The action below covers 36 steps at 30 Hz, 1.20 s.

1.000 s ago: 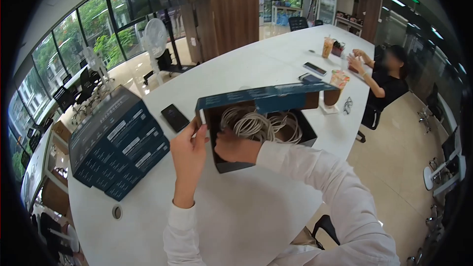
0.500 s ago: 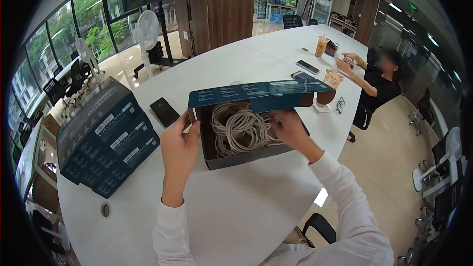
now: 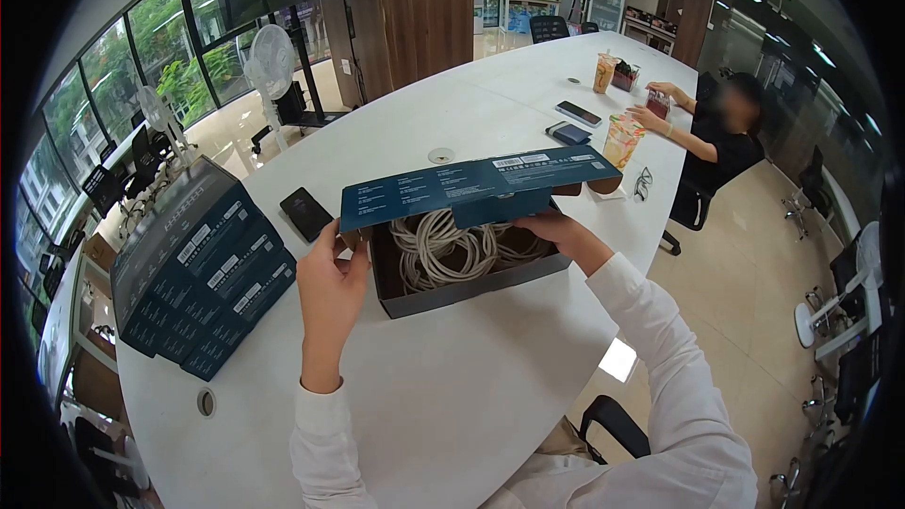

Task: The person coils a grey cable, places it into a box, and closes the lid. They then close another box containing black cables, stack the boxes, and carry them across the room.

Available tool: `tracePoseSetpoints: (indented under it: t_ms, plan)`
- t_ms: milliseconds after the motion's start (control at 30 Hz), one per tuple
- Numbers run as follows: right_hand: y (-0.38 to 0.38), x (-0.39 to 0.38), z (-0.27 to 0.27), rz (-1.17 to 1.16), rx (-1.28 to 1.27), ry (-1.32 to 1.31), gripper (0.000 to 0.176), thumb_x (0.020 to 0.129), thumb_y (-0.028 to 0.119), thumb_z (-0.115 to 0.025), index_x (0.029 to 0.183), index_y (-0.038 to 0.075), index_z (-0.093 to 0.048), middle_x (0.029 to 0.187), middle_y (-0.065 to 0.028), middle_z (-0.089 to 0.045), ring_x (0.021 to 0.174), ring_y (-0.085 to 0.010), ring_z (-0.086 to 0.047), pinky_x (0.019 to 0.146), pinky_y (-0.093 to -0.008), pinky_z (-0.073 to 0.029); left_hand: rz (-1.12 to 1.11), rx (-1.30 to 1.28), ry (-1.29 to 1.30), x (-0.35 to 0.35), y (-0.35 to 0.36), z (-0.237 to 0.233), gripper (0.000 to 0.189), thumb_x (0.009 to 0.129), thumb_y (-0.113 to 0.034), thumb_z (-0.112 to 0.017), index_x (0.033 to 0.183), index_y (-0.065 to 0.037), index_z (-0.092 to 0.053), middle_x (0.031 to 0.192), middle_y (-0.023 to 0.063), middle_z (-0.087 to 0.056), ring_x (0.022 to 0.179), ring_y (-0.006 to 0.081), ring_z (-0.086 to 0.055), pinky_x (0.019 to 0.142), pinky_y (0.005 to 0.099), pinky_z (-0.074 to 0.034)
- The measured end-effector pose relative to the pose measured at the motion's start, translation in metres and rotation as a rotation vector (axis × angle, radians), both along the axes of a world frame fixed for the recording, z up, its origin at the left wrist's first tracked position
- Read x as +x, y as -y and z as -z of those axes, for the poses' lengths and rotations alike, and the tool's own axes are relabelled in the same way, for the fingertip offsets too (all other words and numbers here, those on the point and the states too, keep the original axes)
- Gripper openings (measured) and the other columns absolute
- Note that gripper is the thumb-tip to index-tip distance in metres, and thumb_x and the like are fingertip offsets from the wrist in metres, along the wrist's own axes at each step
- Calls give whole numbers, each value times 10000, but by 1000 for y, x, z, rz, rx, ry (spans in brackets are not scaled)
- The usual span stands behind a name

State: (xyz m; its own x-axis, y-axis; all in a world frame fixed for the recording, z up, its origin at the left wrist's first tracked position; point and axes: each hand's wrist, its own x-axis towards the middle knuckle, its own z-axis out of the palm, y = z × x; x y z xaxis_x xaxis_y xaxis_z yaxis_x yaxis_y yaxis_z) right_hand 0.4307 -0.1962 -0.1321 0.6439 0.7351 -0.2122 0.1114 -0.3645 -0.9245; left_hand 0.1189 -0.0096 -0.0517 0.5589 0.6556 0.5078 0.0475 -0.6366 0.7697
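Note:
A cardboard box point(image 3: 471, 291) with dark grey walls stands on the white table, its teal printed lid point(image 3: 424, 190) hinged at the back and partly lowered. Coiled pale cables point(image 3: 441, 250) lie inside, half covered by the lid. My left hand point(image 3: 330, 283) pinches the lid's left corner by the side flap. At the right, my right hand point(image 3: 563, 234) is closed at the edge of the front tuck flap, its fingertips partly hidden under the lid.
Several stacked teal boxes point(image 3: 212, 269) stand at the left. A black phone point(image 3: 306, 214) lies behind them. Farther right are a wallet point(image 3: 569, 133), another phone point(image 3: 578, 113), a drink cup point(image 3: 622, 143) and glasses point(image 3: 643, 183). A seated person point(image 3: 731, 146) holds a small object.
The lid has come down and forward over the box. My right hand has moved from above the cables to the front flap; my left hand stays at the left corner.

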Motion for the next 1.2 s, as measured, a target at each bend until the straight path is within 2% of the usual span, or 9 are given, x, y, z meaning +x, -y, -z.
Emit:
tracePoseSetpoints:
  t_ms: [133,433,633,733,867,933,1033,1133,1200]
  plan:
    - [2,-6,-2,-56,9,71,591,881,190,-642,1441,104,-476,1442,-117,-506,1329,-228,-446,1107,-339,-327,17,-8,4,0,-1,1,301,880,-18,-641,1168,62,-606,963,202,-733,668,212,-737,618,258,-544]
    - [16,-11,-19,-58,87,-43,575,862,186,-708,1404,113,-530,1405,-88,-544,1318,-200,-465,1101,-307,-344,33,12,-4,-3,1,-2,310,879,-33,-645,1169,68,-599,975,206,-733,659,209,-729,606,265,-534]
    - [16,13,5,-31,115,-115,429,868,195,-703,1282,105,-633,1289,-43,-621,1243,-146,-517,1052,-291,-380,49,13,-6,-4,1,-2,308,882,-42,-649,1165,68,-600,973,209,-732,650,219,-729,605,266,-534]
    - [15,31,21,-122,254,-199,362,889,222,-685,1233,114,-657,1255,-22,-636,1226,-133,-526,1030,-297,-394,43,13,3,-3,-1,2,305,884,-51,-655,1159,68,-602,965,211,-733,657,224,-733,605,267,-535]
    - [24,1,-13,1,253,-327,329,907,259,-672,1204,116,-671,1208,-12,-657,1193,-129,-552,994,-305,-423,60,-12,-57,-4,4,-3,249,927,11,-589,1173,53,-587,943,125,-713,771,165,-710,661,276,-585]
    - [26,-1,-14,28,309,-337,313,909,250,-674,1193,118,-676,1194,-13,-664,1160,-129,-576,967,-302,-443,75,-20,-53,-4,6,-4,246,929,8,-589,1171,56,-586,945,123,-709,774,164,-705,668,282,-593]
    - [22,1,-7,54,284,-277,302,919,222,-669,1197,106,-671,1166,-26,-679,1109,-137,-607,933,-298,-470,79,-18,-58,-4,7,-6,258,923,10,-595,1177,53,-583,944,126,-713,763,167,-710,664,276,-586]
    - [23,3,9,56,277,179,258,911,154,-668,1149,57,-685,1112,-64,-701,1017,-151,-648,874,-291,-507,76,-17,-83,-8,7,-4,284,907,15,-607,1187,47,-579,951,131,-719,750,171,-714,660,268,-577]
    - [33,-9,6,58,306,388,236,898,121,-668,1110,20,-690,1069,-87,-710,956,-162,-665,834,-296,-523,83,-10,-96,-11,6,-5,302,894,19,-617,1192,43,-577,962,135,-724,741,173,-716,658,263,-570]
